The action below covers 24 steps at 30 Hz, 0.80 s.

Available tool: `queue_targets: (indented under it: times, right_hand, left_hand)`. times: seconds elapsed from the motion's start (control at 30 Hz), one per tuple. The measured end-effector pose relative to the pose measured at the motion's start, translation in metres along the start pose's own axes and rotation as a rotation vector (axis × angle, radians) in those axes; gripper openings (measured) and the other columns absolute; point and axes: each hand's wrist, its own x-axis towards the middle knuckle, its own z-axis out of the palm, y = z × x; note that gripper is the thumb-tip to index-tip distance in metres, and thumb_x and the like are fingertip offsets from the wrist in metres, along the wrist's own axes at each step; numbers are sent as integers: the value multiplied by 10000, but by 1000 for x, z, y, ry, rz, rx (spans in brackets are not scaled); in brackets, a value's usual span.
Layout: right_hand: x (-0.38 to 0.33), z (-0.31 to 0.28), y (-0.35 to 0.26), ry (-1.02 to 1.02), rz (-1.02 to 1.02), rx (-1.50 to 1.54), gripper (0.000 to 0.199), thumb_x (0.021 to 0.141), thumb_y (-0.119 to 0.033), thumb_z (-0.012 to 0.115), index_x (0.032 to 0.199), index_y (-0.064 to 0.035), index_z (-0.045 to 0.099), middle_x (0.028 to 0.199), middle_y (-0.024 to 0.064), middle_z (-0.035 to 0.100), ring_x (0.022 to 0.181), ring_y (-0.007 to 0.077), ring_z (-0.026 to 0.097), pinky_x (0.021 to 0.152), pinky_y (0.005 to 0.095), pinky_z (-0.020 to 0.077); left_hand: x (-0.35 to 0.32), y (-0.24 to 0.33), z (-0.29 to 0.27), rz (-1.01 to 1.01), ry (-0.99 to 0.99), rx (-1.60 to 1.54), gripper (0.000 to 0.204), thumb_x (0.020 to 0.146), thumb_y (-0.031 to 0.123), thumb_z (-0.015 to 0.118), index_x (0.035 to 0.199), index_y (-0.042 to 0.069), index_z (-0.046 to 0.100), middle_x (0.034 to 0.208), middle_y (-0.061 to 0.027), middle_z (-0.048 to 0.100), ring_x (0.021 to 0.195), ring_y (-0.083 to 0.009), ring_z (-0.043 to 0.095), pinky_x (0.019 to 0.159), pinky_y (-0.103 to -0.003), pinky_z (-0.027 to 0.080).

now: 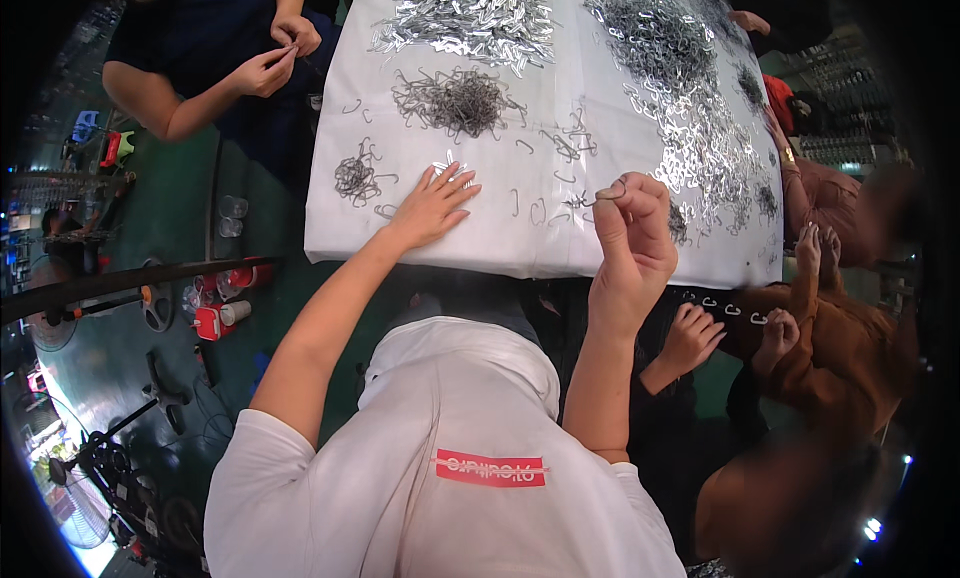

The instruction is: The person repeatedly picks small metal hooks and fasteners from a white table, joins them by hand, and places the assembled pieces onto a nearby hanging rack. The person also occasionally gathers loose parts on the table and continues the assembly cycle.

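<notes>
My left hand [432, 213] lies flat on the white-covered table [345, 228], fingers spread, over a few shiny flat metal clips [450, 170]. Raised above the table's near edge, my right hand [640, 240] pinches a thin, dark bent wire hook [621, 189] between thumb and fingers. Part of that hook is hidden by the fingertips. Left of my left hand is a small heap of dark wire hooks [355, 178], and a larger dark heap [462, 103] sits beyond it. Between my hands a few single wire hooks [538, 213] lie scattered.
Shiny metal clips [475, 23] form a big pile at the far side. More dark and silver pieces [665, 48] spread along the right. A co-worker's hands [275, 66] are at the far left; other people's hands [695, 336] work close on my right.
</notes>
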Motion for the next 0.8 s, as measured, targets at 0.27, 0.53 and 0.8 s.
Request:
queue_targets:
  times: [0.27, 0.53, 0.8]
  right_hand:
    - [-66, 5, -19, 52, 15, -68, 117, 787, 46, 689, 870, -24, 645, 955, 32, 532, 734, 76, 450, 675, 207, 398]
    - [-142, 24, -10, -113, 120, -114, 109, 759, 42, 716, 846, -20, 695, 926, 46, 537, 802, 118, 557, 648, 229, 437]
    - [-189, 35, 30, -60, 220, -252, 80, 765, 5, 716, 836, -20, 689, 837, 53, 549, 734, 148, 566, 635, 259, 457]
  left_hand:
    - [4, -7, -6, -369, 423, -240, 177, 818, 123, 666, 977, 45, 665, 1041, -93, 625, 972, -285, 560, 843, -409, 454]
    - [40, -3, 0, -344, 306, 21, 110, 791, 155, 693, 893, 116, 683, 872, -40, 621, 922, -239, 553, 796, -413, 436]
    - [-25, 65, -55, -374, 357, -741, 166, 832, 109, 669, 986, 48, 679, 842, -51, 682, 759, -158, 627, 719, -294, 488]
